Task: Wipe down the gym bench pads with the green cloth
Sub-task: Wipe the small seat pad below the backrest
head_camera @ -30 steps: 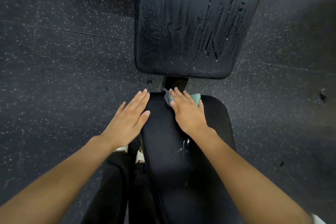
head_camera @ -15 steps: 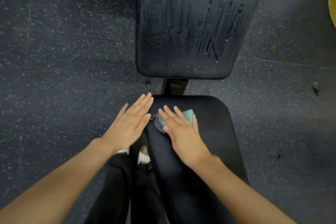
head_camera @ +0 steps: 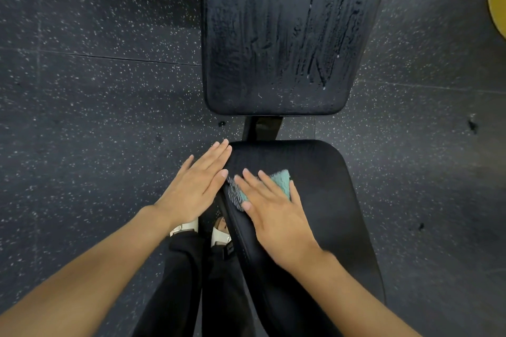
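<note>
Dim scene, low contrast. Floor point(head_camera: 424, 49) brighter at right, darker top left. Pale sheen on streaked back pad point(head_camera: 276, 35); seat pad point(head_camera: 328, 213) near-black (detail lost). Wide-angle stretch at edges; forearms point(head_camera: 82, 295) slightly soft.

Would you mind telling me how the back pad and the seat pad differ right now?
The back pad is covered in wet-looking streaks and droplets; the seat pad looks matte and streak-free. The right hand presses the green cloth flat on the seat pad, while nothing touches the back pad. Both are black with rounded corners.
</note>
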Available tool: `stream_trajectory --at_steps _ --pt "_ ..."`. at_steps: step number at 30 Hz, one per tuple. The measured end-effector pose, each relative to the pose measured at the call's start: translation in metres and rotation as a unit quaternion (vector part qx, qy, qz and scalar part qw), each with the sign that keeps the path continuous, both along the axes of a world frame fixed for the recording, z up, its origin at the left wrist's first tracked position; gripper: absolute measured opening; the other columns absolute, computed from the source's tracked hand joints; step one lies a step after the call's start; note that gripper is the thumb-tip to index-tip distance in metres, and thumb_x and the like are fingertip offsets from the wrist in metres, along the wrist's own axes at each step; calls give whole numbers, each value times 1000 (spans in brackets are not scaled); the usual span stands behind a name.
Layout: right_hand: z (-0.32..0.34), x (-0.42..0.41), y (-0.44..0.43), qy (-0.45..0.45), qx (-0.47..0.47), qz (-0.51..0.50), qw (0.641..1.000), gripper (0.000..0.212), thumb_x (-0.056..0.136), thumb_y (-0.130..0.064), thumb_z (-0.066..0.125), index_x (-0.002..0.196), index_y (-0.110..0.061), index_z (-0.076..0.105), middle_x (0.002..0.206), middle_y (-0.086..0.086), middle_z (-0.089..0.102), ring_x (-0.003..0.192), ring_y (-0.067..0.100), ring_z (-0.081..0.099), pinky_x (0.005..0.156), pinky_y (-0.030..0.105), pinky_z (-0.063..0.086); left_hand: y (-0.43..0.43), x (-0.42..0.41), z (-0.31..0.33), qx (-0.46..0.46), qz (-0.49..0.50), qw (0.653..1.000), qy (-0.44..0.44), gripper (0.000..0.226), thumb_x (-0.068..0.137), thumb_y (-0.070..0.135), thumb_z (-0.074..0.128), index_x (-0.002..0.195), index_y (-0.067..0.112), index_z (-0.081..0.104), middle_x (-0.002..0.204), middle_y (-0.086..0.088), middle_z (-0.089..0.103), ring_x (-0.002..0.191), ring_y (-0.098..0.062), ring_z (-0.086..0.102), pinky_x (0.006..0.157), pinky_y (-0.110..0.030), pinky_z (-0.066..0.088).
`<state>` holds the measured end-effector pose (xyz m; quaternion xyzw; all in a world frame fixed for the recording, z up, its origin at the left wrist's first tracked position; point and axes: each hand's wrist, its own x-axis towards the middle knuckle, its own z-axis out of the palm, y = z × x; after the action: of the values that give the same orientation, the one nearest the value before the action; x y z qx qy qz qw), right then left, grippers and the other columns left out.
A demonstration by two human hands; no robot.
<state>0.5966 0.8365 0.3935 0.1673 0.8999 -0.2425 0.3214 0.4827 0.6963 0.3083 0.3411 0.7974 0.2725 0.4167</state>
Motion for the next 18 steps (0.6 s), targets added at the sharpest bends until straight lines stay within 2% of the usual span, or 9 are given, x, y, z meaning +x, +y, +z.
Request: stream_trajectory --at_steps 1,4,5,6,8,10,12,14,18 --pt "6 11 -4 9 7 9 1000 66 91 -46 1 153 -38 23 160 -21 19 149 5 10 117 41 -5 0 -1 0 0 -1 1000 0 78 87 61 -2 158 29 8 161 26 -6 144 13 -13 120 -28 -5" --pt "16 28 -14 24 47 35 998 51 96 -35 26 142 -33 48 147 -16 47 138 9 42 109 45 29 0 -1 -1 0 -5 1000 5 77 88 61 -2 158 29 8 161 26 -6 144 13 -13 120 -27 -5" --pt "14 28 -15 21 57 34 998 49 96 -34 28 140 -32 50 145 -15 50 136 10 44 107 47 33 0 -1 -1 0 -5 1000 7 77 88 61 -2 158 29 8 161 25 -6 144 13 -13 119 -26 -6" --pt "14 25 -16 4 47 28 998 51 95 -34 26 141 -31 48 146 -14 48 139 10 40 110 48 31 0 0 -2 0 -5 1000 7 77 88 61 -2 158 29 7 161 25 -7 144 13 -13 119 -26 -6" --pt "8 16 -17 7 -1 4 1000 64 93 -40 8 151 -31 32 158 -14 28 148 7 12 118 47 1 -1 -1 -3 0 -3 1000 5 77 88 61 -2 157 30 7 161 26 -7 144 14 -14 118 -25 -7" --pt "0 5 -16 3 -23 -13 1000 69 90 -43 -4 155 -33 16 163 -15 9 148 6 -11 112 40 -23 -1 -1 -3 -1 -4 1000 5 76 88 61 -2 157 30 6 161 26 -7 144 15 -14 118 -24 -7" --pt "-7 -9 -12 -8 -15 -11 1000 53 104 -36 9 156 -32 11 163 -15 3 149 8 -14 113 42 -23 -2 -1 -5 3 -4 1000 7 74 89 60 -1 157 31 7 161 27 -7 144 14 -13 118 -25 -5" --pt "-15 -24 -9 -26 -4 -11 1000 49 108 -28 21 156 -32 10 163 -14 2 149 9 -13 116 46 -17 -3 -2 -6 7 -1 1000 2 70 92 58 2 157 32 9 161 27 -5 144 14 -11 119 -26 -3" --pt "-21 -35 -5 -38 27 11 999 50 108 -29 21 156 -33 8 163 -15 3 150 10 -10 119 49 -10 -4 -4 -6 9 1 1000 -7 61 98 48 12 157 31 11 161 27 -1 144 15 -9 120 -26 -3"
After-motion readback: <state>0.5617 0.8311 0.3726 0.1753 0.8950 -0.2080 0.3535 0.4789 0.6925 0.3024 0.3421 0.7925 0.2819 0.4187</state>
